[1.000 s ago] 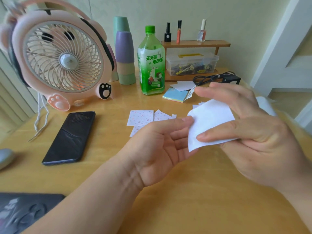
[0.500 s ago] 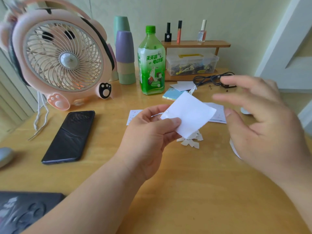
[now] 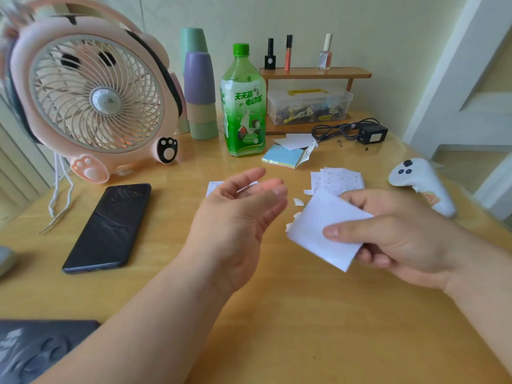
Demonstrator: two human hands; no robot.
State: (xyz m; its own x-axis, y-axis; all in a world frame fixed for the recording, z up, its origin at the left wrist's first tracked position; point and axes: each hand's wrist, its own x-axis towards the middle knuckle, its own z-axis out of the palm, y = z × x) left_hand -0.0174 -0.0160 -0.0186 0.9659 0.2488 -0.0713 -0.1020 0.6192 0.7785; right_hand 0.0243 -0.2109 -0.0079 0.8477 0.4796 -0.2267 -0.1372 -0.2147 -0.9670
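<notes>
right hand [image 3: 399, 239] thumb-over-fingers on paper square [image 3: 321, 231]

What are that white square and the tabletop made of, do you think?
White square: apparently thin matte paper, crisp-edged and slightly bent in the right hand. Tabletop: looks like wood or wood-look laminate, glossy, with pale grain and soft reflections.

Forearms bare to frame edge; left grip [image 3: 238, 214], right grip [image 3: 401, 239] bare; nails short.
</notes>
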